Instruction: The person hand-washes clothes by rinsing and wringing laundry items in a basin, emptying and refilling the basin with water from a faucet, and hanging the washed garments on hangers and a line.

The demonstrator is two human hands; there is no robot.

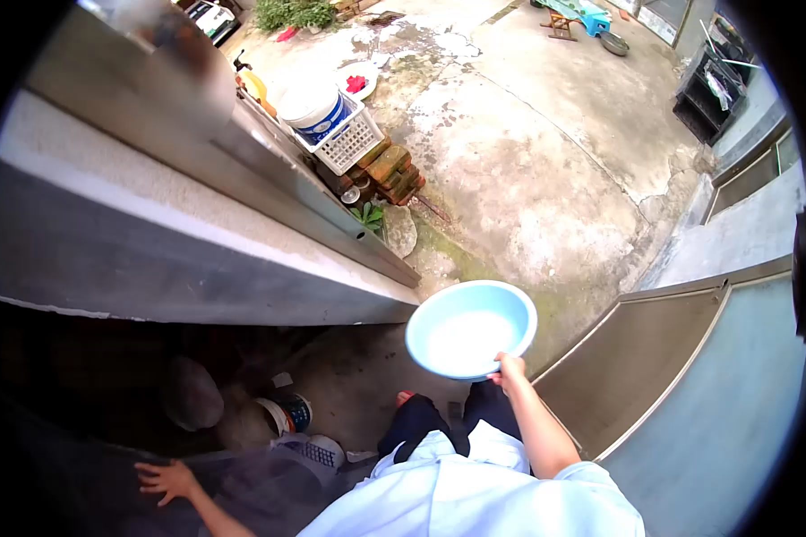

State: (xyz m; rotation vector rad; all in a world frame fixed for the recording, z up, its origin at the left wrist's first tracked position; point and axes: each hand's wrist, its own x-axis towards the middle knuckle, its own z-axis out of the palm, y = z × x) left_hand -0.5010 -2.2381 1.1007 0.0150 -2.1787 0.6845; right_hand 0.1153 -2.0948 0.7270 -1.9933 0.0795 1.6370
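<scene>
Presently | right grip (510, 372): closed on blue basin's (466, 333) rim | left grip (170, 481): open, empty, fingers spread

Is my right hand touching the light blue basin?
Touching: the head view shows the right hand gripping the rim of the basin with its fingers.

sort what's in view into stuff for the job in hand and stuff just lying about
Likely in use:
light blue basin, held at its rim
right hand, holding it

Likely just lying about:
white basket
bucket with a blue band
stacked bricks
blue stool
</scene>
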